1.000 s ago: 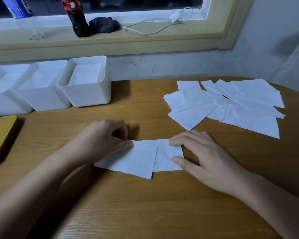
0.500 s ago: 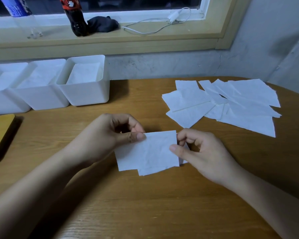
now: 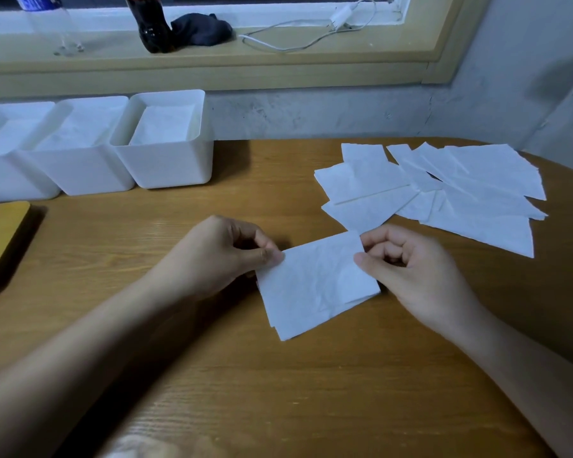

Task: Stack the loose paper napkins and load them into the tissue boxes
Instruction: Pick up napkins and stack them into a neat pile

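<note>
A small stack of white paper napkins (image 3: 315, 282) hangs tilted just above the wooden table (image 3: 278, 391) in the middle. My left hand (image 3: 222, 256) pinches its left edge between thumb and fingers. My right hand (image 3: 407, 269) pinches its right edge the same way. Several loose napkins (image 3: 444, 193) lie spread and overlapping at the back right of the table. Three white tissue boxes stand in a row at the back left: the right box (image 3: 166, 160), the middle box (image 3: 80, 166) and the left box (image 3: 4, 173), each with white paper inside.
A yellow wooden board (image 3: 0, 239) lies at the table's left edge. On the window sill behind stand a dark cola bottle (image 3: 149, 24), a clear plastic bottle (image 3: 50, 24), a dark cloth (image 3: 202, 28) and a white cable (image 3: 311, 34). A grey wall rises at the right.
Two napkins lay side by side flat on the table. Both hands brought them together into one stack, lifted it, and have now shifted it slightly right and tilted it.
</note>
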Demonstrator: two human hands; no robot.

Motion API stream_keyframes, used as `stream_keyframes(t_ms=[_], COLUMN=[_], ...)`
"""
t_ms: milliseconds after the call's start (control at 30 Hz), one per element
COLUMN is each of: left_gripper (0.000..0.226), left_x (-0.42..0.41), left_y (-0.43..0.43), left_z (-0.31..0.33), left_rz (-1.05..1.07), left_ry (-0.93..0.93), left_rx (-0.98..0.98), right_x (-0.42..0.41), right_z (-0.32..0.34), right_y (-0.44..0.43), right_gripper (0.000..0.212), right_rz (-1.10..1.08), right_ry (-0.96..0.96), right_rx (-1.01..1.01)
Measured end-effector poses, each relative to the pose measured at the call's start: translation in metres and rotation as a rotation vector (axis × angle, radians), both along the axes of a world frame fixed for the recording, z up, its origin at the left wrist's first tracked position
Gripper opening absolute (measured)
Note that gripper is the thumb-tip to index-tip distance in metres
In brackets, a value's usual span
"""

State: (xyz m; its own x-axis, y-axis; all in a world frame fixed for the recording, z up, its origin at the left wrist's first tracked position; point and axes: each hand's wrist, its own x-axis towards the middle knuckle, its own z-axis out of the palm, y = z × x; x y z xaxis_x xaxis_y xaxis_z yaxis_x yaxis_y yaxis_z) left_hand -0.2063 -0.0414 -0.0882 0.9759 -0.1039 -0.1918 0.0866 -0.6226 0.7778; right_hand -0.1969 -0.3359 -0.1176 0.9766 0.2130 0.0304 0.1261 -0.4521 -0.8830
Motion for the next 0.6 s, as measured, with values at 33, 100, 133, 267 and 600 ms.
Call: stream_keyframes(t_ms=[33, 100, 133, 267, 600], left_gripper=[0.012, 0.013, 0.014, 0.017, 0.019], left_x=[-0.0002, -0.0002, -0.0001, -0.0013, 0.0001], left_y=[-0.0005, -0.0011, -0.0015, -0.0015, -0.0004], left_z=[0.0002, 0.0006, 0.0011, 0.0044, 0.0004], left_rz=[-0.005, -0.002, 0.007, 0.022, -0.079], left_ry=[0.005, 0.005, -0.001, 0.031, 0.040], left_rx=[0.016, 0.011, -0.004, -0.046, 0.155], right_x=[0.0004, 0.0007, 0.0008, 0.0022, 0.0006], right_z=[-0.0022, -0.0052, -0.0056, -0.0050, -0.0086], right_y=[0.0004, 0.0010, 0.0007, -0.0017, 0.0010], right_gripper=[0.010, 0.013, 0.014, 0.010, 0.006], right_rz=[-0.003, -0.006, -0.012, -0.039, -0.011], right_ry=[-0.025, -0.050, -0.054, -0.045, -0.107], right_rx=[-0.025, -0.050, -0.049, -0.016, -0.144])
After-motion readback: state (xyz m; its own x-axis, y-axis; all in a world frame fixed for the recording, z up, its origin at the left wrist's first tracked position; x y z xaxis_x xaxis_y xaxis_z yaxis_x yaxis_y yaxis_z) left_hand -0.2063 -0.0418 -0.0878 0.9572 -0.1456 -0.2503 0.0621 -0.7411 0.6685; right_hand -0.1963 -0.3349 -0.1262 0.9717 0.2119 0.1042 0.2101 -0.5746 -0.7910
